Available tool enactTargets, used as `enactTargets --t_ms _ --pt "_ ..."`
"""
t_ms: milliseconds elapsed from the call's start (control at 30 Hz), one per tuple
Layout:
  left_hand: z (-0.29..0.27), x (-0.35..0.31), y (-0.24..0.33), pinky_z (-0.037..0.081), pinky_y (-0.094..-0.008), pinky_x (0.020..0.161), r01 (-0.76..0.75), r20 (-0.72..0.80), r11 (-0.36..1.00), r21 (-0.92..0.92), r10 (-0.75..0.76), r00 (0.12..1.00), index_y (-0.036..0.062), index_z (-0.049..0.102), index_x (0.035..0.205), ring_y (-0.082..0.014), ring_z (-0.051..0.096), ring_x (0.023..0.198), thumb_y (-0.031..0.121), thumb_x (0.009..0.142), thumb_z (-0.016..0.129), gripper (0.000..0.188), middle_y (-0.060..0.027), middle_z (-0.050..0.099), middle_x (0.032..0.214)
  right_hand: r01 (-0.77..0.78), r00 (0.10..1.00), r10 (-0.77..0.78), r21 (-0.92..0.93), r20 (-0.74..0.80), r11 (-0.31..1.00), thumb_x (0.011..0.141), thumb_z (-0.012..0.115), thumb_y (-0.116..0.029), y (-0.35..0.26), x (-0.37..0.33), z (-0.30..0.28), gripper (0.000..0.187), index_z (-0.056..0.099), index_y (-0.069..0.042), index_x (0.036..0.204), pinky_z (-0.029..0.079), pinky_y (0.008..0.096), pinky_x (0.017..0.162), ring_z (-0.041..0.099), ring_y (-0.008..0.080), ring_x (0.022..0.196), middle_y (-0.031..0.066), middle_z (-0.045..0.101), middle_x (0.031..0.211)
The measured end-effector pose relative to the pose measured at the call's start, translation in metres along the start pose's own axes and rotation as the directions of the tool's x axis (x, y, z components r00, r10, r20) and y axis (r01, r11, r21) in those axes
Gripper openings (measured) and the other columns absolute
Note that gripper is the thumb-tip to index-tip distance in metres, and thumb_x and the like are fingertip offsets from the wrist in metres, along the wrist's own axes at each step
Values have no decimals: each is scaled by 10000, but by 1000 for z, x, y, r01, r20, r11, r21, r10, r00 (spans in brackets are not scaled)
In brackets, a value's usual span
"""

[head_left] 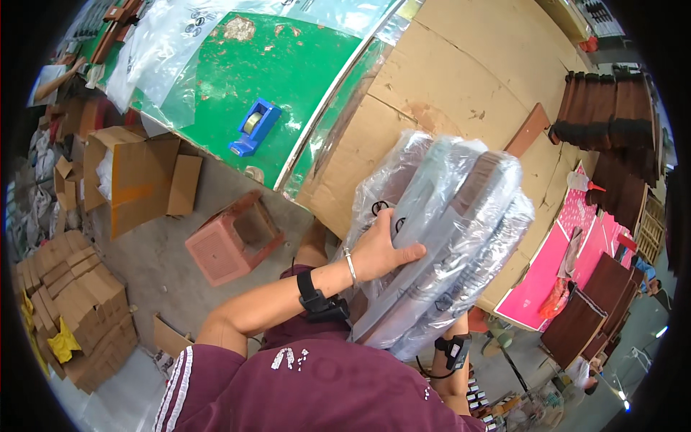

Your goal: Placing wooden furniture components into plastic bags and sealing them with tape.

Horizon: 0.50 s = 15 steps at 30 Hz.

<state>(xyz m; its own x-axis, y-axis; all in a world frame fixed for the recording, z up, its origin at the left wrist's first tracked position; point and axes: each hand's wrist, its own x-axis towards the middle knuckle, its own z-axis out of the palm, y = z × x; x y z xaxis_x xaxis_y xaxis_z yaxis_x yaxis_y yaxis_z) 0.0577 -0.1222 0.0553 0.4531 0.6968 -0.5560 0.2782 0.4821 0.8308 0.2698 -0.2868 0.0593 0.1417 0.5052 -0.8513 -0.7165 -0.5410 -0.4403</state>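
Observation:
Against my body I have a stack of plastic-wrapped dark brown boards (461, 209), tilted upright over the near side of the cardboard-covered table (497, 65). My left hand (385, 252) is wrapped over the stack's left side, with its thumb laid across the clear film. The film is wrinkled and carries small dark printed marks. My right forearm (455, 360) comes up at the stack's lower right. My right hand itself is hidden behind the boards, so its fingers do not show.
Left of the cardboard stands a green-topped table (295, 79) with a blue tape dispenser (255, 127) and plastic bags (162, 65). Below sit a pink stool (234, 237), an open carton (137, 176) and stacked flat cartons (79, 309). Brown boards (608, 111) are piled at right.

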Motion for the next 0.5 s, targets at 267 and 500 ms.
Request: enactTargets --t_ms 267,500 --pt "49 6 27 403 -365 950 -70 62 997 -21 71 996 -45 271 1316 -320 520 1106 590 706 715 986 -242 494 1197 113 993 -111 33 -44 993 969 420 -423 -9 -24 -56 482 489 -27 1235 515 367 816 584 248 964 114 575 1119" --pt "129 25 22 416 -362 945 35 233 999 -27 -28 972 -82 299 1279 -316 536 1087 583 711 716 969 -258 498 1191 185 966 -172 51 -193 981 973 406 -429 -23 -30 -122 497 472 -25 1255 501 369 840 571 248 996 115 564 1147"
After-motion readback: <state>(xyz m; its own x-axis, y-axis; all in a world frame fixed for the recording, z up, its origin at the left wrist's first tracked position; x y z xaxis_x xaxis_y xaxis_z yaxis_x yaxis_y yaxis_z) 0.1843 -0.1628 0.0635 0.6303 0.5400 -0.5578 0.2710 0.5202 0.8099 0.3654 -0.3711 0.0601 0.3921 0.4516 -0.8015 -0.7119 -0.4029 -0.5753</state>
